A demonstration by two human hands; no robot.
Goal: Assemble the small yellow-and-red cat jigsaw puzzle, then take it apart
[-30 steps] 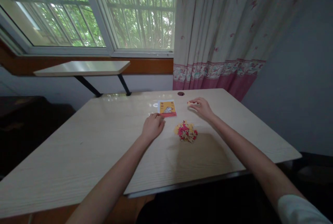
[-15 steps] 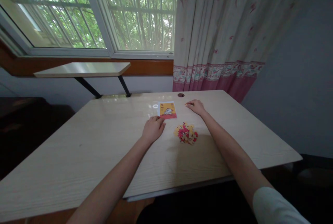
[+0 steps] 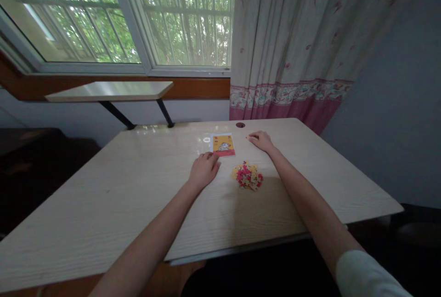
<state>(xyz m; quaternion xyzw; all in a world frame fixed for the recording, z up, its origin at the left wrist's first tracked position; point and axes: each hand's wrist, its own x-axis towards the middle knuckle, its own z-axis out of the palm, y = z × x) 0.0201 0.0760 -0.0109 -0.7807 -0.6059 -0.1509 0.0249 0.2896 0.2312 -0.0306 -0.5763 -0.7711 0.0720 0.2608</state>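
Over the last second the right hand (image 3: 262,141) had come a little lower and farther inward, toward the side of the left hand (image 3: 204,168). The pale piece that had stood out from its fingertips now showed only as a small orange-red speck (image 3: 246,138) at their ends. That suggested the piece had been brought down to the desk (image 3: 155,163), just inward of the right hand; its fingers were drawn together there, but whether they were clamped on the piece or had let it go could not be told. The left hand had kept its place, palm down, fingers loosely extended and gripping nothing visible, their ends at the near left corner of the picture card (image 3: 224,144), which lay just beyond them. The puzzle pile (image 3: 247,176) had not changed noticeably, heaped between the two hands and closer to the body than the right one.

The desk was pale wood-grained, with a round hole (image 3: 240,125) beyond the right hand. Far beyond the left hand stood a raised shelf (image 3: 110,90) and a barred window (image 3: 186,16); behind the right hung a flowered curtain (image 3: 285,35).
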